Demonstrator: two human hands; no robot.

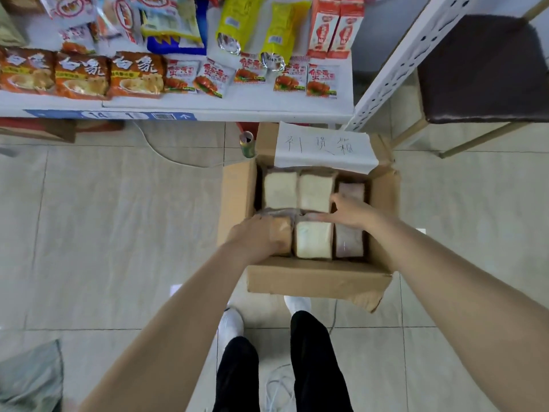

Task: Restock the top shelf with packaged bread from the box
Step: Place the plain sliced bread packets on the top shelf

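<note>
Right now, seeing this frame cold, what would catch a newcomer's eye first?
Both hands are down in the open cardboard box on the floor tiles, packed with bread: the left hand holds a brown loaf at its near-left corner, the right hand touches the white loaf beside it. Above, the white shelf carries orange noodle packs and yellow bags.

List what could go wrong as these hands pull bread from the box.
1. The packs sit tightly packed in the box; the left hand gripping the brown bread pack may squash it pulling it free.
2. The can stands beside the box's far corner; a nudged box could tip it.
3. A white cable loops by the feet: trip hazard.
</note>
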